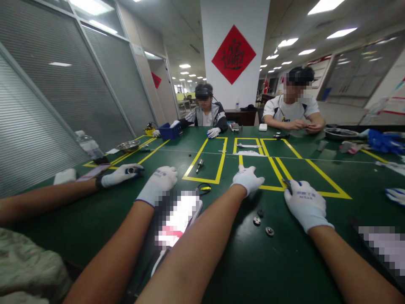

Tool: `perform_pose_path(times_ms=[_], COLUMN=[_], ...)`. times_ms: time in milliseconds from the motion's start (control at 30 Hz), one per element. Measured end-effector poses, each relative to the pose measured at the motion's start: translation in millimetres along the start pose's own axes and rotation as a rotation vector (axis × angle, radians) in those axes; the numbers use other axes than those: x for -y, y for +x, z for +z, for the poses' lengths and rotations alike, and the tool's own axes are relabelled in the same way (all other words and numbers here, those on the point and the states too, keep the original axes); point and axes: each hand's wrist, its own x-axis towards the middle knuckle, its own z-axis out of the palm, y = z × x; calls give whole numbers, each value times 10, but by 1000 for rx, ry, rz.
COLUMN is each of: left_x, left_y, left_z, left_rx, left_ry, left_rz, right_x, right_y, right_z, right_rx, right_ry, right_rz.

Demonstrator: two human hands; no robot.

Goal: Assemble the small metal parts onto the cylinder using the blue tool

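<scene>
My left hand [248, 179], in a white glove, is low over the green table with its fingers apart and nothing visible in them. To its right, my gloved right hand [305, 204] is closed on a small dark part [287, 184], mostly hidden by the fingers. Between my wrists, nearer the camera, lie a dark round part [260, 213], a silver disc with holes [256, 221] and a ring-shaped metal part [269, 231]. A metal part with a shaft [200, 165] rests inside a yellow taped outline, left of my left hand.
A neighbour's gloved hands [160, 181] are at left, one holding a round part [130, 170]. A lit phone [180, 217] with a cable lies beside my left forearm. Two people sit across the table, near a blue bin [170, 131] and blue gloves [384, 142].
</scene>
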Motion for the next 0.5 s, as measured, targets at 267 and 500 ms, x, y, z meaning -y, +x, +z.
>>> perform_pose_path(times_ms=[267, 500], left_x=[562, 1300], left_y=[418, 455], left_z=[-943, -1341], left_rx=[-301, -476], left_ry=[76, 89], left_rz=[-209, -459], right_x=[-20, -1], right_y=[13, 22], right_z=[43, 64], right_rx=[-35, -62], right_ry=[48, 35], right_rz=[-18, -33])
